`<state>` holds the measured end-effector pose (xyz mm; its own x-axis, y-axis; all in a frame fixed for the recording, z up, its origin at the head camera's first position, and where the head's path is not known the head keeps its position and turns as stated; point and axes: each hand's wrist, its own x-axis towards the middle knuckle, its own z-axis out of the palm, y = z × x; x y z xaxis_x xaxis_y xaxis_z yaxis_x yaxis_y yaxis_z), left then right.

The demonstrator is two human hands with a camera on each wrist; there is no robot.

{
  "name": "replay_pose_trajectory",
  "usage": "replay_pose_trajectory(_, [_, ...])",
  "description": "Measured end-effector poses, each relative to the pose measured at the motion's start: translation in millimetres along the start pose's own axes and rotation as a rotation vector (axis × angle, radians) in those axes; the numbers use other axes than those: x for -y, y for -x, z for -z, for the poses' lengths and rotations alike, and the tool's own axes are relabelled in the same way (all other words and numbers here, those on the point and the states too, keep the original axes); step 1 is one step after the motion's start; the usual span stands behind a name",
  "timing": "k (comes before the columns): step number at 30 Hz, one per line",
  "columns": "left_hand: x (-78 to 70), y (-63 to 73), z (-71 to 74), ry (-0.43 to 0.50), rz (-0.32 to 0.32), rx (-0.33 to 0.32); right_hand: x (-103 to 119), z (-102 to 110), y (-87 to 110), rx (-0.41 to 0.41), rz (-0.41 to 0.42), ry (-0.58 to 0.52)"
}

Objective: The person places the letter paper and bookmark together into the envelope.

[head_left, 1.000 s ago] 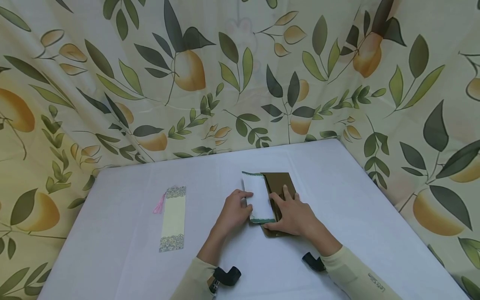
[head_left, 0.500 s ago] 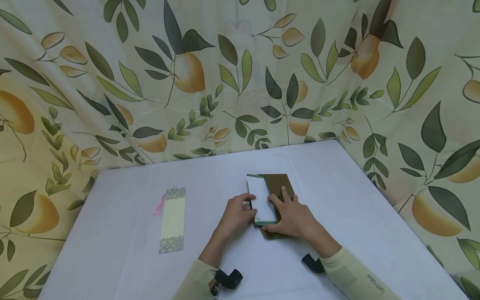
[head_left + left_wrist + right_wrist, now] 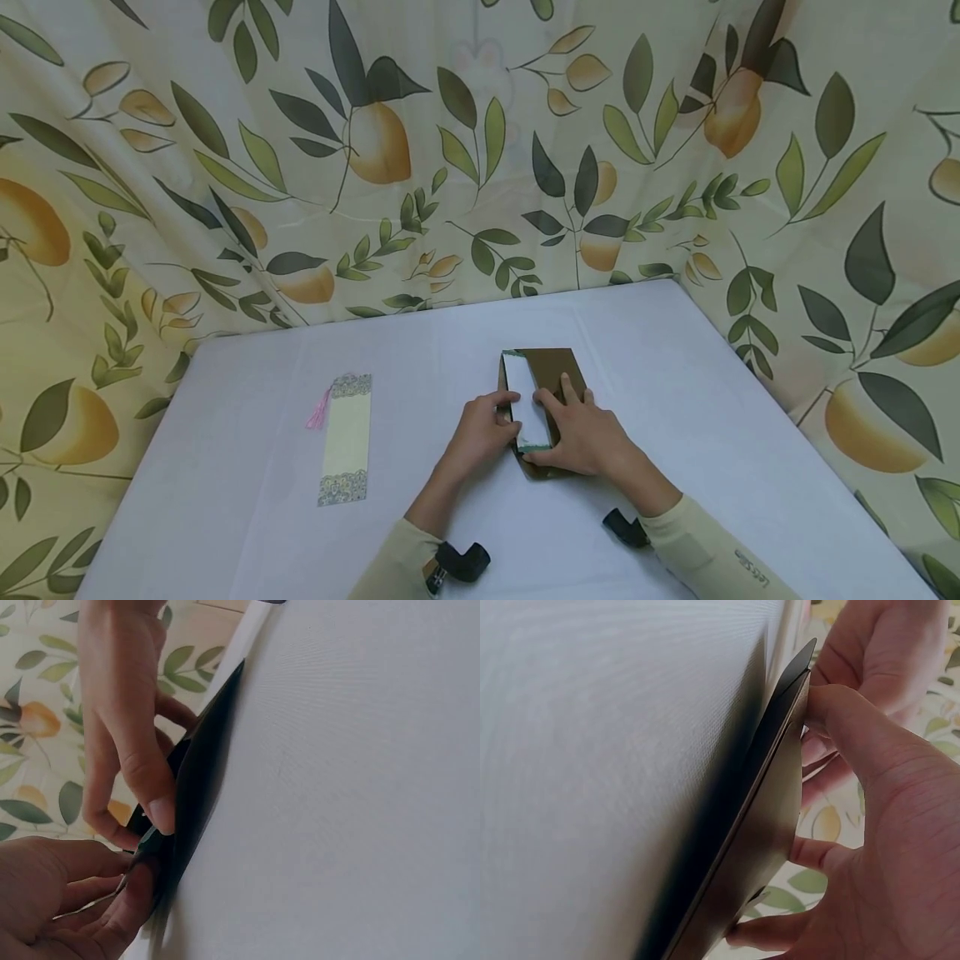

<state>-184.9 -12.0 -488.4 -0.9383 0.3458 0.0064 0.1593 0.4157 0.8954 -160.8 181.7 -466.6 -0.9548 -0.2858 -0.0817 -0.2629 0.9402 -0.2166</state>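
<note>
In the head view a brown envelope (image 3: 551, 365) lies on the white table, its mouth toward the left. A white card (image 3: 528, 412) with green borders sits partly inside, its right part hidden under the brown front layer. With thumb and index finger my left hand (image 3: 482, 429) pinches the card's left edge at the mouth. My right hand (image 3: 585, 432) spreads over the envelope, thumb at the near corner and index finger near the mouth. From the right wrist view, the envelope (image 3: 754, 851) bulges between that thumb and the other fingers.
Left of the hands lies a cream bookmark (image 3: 347, 437) with patterned ends and a pink tassel (image 3: 318, 412). The white table (image 3: 247, 417) backs onto a curtain (image 3: 465, 200) printed with fruit and leaves.
The left hand has moved right with the card, which has slid further under the envelope's front; less white shows. A brown layer now shows left of the card. The right hand has hardly moved.
</note>
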Motion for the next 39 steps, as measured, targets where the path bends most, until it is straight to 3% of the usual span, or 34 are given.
replay_pose_trajectory(29, [4.2,0.4,-15.3,0.098,0.019,0.019,5,1,0.9,-0.002,0.016,0.002])
replay_pose_trajectory(39, [6.2,-0.9,-21.9,0.156,-0.001,0.038,4,0,1.4,-0.016,0.026,0.007])
